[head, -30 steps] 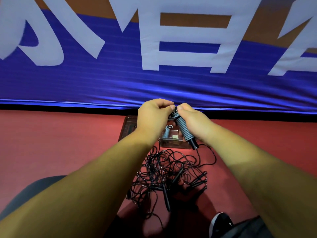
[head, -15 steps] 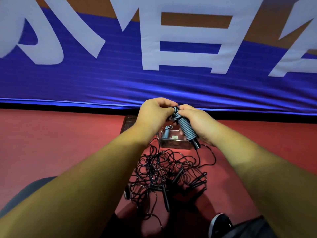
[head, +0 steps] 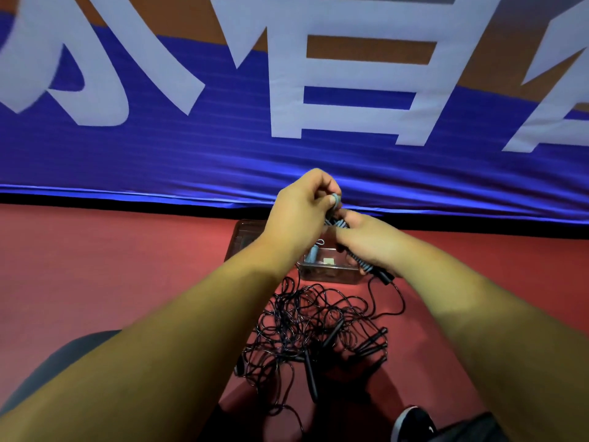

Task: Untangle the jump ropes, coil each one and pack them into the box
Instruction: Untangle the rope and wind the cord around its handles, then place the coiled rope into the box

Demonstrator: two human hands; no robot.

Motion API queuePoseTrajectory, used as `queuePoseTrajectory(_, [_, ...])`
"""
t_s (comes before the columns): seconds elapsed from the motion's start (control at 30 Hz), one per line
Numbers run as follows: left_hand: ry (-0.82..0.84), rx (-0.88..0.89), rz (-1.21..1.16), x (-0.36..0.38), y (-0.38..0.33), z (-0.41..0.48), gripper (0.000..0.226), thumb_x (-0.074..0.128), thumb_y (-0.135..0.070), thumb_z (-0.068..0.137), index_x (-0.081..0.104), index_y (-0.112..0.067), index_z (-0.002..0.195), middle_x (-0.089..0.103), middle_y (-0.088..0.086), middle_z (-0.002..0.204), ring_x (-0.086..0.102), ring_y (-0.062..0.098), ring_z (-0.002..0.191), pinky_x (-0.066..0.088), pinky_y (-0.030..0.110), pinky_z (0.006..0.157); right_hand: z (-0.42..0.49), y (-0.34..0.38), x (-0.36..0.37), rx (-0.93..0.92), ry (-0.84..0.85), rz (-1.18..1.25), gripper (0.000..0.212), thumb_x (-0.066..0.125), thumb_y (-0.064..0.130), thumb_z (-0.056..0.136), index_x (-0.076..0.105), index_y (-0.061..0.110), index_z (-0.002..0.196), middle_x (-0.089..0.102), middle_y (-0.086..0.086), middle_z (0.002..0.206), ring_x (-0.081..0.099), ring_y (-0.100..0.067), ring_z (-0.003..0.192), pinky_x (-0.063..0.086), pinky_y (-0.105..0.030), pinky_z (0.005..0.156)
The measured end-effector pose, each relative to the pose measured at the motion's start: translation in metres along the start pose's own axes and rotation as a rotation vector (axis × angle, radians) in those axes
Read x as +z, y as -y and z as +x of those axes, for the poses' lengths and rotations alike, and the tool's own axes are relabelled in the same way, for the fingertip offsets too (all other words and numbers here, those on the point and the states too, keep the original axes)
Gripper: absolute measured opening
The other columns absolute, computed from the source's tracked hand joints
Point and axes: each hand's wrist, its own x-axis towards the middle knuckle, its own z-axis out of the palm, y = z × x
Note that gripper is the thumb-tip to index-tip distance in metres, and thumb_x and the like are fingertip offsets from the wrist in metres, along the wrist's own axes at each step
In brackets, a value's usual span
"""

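One grey-coiled jump rope (head: 366,267) pinched by left hand (head: 299,215), gripped by right hand (head: 369,242) | banner (head: 191,161) white characters cropped | black tangle (head: 306,327) beside box (head: 328,275)

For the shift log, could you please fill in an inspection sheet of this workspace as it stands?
Surface: red floor; the box and the rope pile rest on it.
Job's things: ribbed grey handle held above the clear box; a grey ribbed piece lies inside the box; tangled black ropes lie nearer the person, not yet sorted.
Clutter: dark flat piece beside the box, possibly its lid.
Grips: left hand pinches the handle's top end; right hand wraps its middle.
Cables: black cord runs from the held handle down to the pile.
Surroundings: blue banner with white characters behind; a shoe at the bottom edge.
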Motion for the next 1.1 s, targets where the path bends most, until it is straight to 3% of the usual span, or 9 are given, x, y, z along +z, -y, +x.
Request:
queuePoseTrajectory(0.27, [0.008, 0.079, -0.118, -0.006, -0.020, 0.001, 0.016, 0.061, 0.001, 0.095, 0.068, -0.012, 0.096, 0.074, 0.007, 0.085, 0.070, 0.026, 0.082, 0.058, 0.034, 0.074, 0.000, 0.007, 0.001, -0.074, -0.129, 0.023, 0.014, 0.066, 0.059, 0.099, 0.062, 0.046, 0.098, 0.061, 0.013, 0.057, 0.055, -0.009, 0.048, 0.044, -0.026, 0.051])
queuePoseTrajectory(0.37, [0.024, 0.005, -0.110, -0.006, -0.014, 0.007, 0.012, 0.061, -0.002, 0.097, 0.068, -0.011, 0.098, 0.075, 0.010, 0.086, 0.071, 0.028, 0.080, 0.059, 0.039, 0.076, 0.000, 0.003, 0.000, -0.006, -0.076, -0.005, 0.036, 0.062, 0.070, 0.095, 0.064, 0.037, 0.111, 0.067, 0.007, 0.066, 0.062, -0.014, 0.054, 0.051, -0.029, 0.055])
queuePoseTrajectory(0.47, [-0.018, -0.108, -0.135, -0.005, -0.002, 0.017, 0.007, 0.061, -0.006, 0.096, 0.067, -0.008, 0.098, 0.076, 0.009, 0.081, 0.069, 0.022, 0.070, 0.062, 0.044, 0.081, 0.000, -0.006, 0.004, 0.044, -0.045, -0.078, 0.063, 0.063, 0.085, 0.082, 0.065, 0.024, 0.098, 0.076, 0.000, 0.082, 0.070, -0.017, 0.068, 0.056, -0.034, 0.069])
queuePoseTrajectory(0.63, [-0.101, -0.276, -0.164, -0.003, 0.022, 0.028, 0.014, 0.065, -0.006, 0.096, 0.067, -0.014, 0.084, 0.072, 0.004, 0.072, 0.068, 0.019, 0.070, 0.065, 0.043, 0.077, 0.000, -0.017, 0.008, 0.069, 0.040, -0.092, 0.028, 0.076, 0.041, 0.088, 0.064, 0.024, 0.107, 0.078, 0.000, 0.095, 0.070, -0.015, 0.075, 0.055, -0.031, 0.069])
queuePoseTrajectory(0.73, [-0.118, -0.322, -0.162, -0.001, 0.034, 0.031, 0.009, 0.068, -0.011, 0.096, 0.067, -0.014, 0.087, 0.071, 0.003, 0.076, 0.069, 0.019, 0.074, 0.064, 0.036, 0.073, 0.004, -0.025, 0.013, 0.112, 0.052, -0.143, 0.029, 0.076, 0.040, 0.083, 0.064, 0.023, 0.102, 0.078, -0.001, 0.093, 0.073, -0.019, 0.081, 0.057, -0.034, 0.074])
queuePoseTrajectory(0.83, [0.024, -0.347, 0.068, 0.006, 0.053, 0.025, 0.026, 0.071, -0.034, 0.097, 0.065, -0.014, 0.114, 0.073, 0.001, 0.097, 0.068, 0.017, 0.085, 0.058, 0.031, 0.079, 0.010, -0.038, 0.019, 0.130, 0.009, -0.197, 0.030, 0.080, 0.038, 0.083, 0.063, 0.022, 0.101, 0.073, 0.001, 0.090, 0.069, -0.017, 0.078, 0.049, -0.029, 0.063])
queuePoseTrajectory(0.93, [0.338, -0.462, 0.262, 0.022, 0.082, 0.015, 0.040, 0.061, -0.042, 0.103, 0.062, -0.008, 0.124, 0.071, 0.006, 0.101, 0.066, 0.019, 0.079, 0.055, 0.029, 0.073, 0.031, -0.056, 0.026, 0.212, -0.041, -0.177, 0.023, 0.077, 0.032, 0.086, 0.071, 0.015, 0.100, 0.073, -0.005, 0.091, 0.069, -0.024, 0.083, 0.054, -0.035, 0.070])
queuePoseTrajectory(1.03, [0.471, -0.563, 0.191, 0.045, 0.117, 0.019, 0.029, 0.057, -0.029, 0.105, 0.066, -0.004, 0.117, 0.073, 0.018, 0.111, 0.071, 0.032, 0.086, 0.052, 0.035, 0.072, 0.063, -0.073, 0.037, 0.354, -0.089, 0.039, 0.031, 0.082, 0.036, 0.078, 0.077, 0.008, 0.091, 0.075, -0.012, 0.083, 0.071, -0.031, 0.075, 0.064, -0.052, 0.078])
queuePoseTrajectory(1.1, [0.555, -0.685, 0.042, 0.058, 0.136, 0.024, 0.029, 0.060, -0.026, 0.103, 0.065, -0.007, 0.125, 0.072, 0.014, 0.114, 0.068, 0.022, 0.072, 0.047, 0.029, 0.062, 0.090, -0.094, 0.047, 0.425, -0.108, 0.183, 0.030, 0.085, 0.032, 0.073, 0.078, 0.008, 0.090, 0.076, -0.010, 0.078, 0.072, -0.029, 0.069, 0.067, -0.053, 0.076])
